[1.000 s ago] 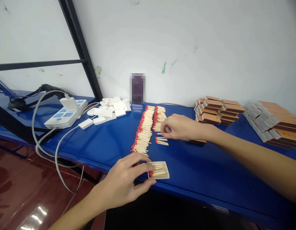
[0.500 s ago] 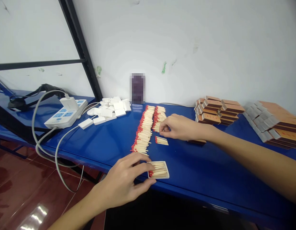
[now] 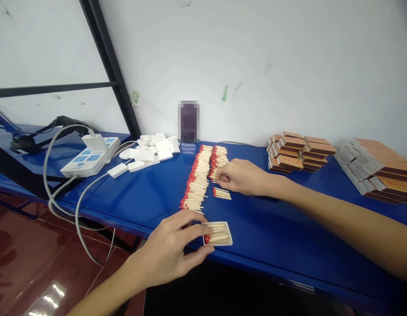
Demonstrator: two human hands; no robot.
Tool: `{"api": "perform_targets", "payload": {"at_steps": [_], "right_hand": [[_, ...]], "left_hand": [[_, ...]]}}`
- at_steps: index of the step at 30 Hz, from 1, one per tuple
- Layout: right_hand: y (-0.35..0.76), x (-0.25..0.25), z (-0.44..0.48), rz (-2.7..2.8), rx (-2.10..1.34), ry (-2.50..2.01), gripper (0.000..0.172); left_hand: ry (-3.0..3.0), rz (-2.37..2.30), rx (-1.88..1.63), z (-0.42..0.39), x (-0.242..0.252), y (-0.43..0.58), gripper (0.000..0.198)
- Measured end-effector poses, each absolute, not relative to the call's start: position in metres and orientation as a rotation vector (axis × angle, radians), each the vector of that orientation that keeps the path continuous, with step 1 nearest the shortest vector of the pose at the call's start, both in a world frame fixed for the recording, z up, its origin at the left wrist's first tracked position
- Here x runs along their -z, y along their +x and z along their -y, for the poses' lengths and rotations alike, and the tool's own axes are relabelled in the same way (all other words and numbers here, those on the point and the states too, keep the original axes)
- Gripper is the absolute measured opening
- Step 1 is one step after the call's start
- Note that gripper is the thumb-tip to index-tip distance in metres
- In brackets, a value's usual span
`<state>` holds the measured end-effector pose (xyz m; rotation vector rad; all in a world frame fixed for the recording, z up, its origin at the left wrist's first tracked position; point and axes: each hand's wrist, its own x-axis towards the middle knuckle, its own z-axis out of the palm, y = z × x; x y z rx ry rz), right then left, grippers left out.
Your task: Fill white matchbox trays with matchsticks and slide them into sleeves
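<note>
I take my place to be a small workshop or workroom: I sit or stand at a blue table (image 3: 289, 237) with a black metal frame (image 3: 108, 52), matchboxes (image 3: 290, 162) stacked in bulk along the surface's back edge, matches (image 3: 195, 186) rowed out from it, a power strip (image 3: 78, 166) by the left edge, a scuffed wall (image 3: 256, 52) behind, and red floor tiles (image 3: 22, 259) below.

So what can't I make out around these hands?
All in the head view:
- Right hand: whether it holds anything; its curled fingers hide that.
- White tray: its left end, covered by the left hand.
- Long row of matches: the count; they overlap.
- Dark object by the wall: what it is; pixelated.
- Rightmost box stack: its far end, cut off by the right edge.
</note>
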<state>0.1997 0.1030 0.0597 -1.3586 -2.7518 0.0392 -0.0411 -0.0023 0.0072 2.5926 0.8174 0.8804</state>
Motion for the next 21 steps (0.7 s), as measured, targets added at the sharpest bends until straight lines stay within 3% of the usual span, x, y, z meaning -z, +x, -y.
{"api": "perform_targets", "payload": {"at_steps": [8,14,21], "right_hand": [[0.198,-0.057,-0.105,2.720,-0.029,-1.392,0.018],[0.200,-0.069,-0.101,2.734,-0.406,-1.320,0.012],[0.200,-0.079,-0.093,2.770,-0.559,-1.281,0.021]], "left_hand": [[2.586,-0.809,-0.870,0.003,-0.005,-0.043,0.013],[2.585,-0.814,-0.858,0.002,-0.005,-0.042,0.014],[2.584,-0.817,-0.850,0.001,-0.005,-0.042,0.014]]}}
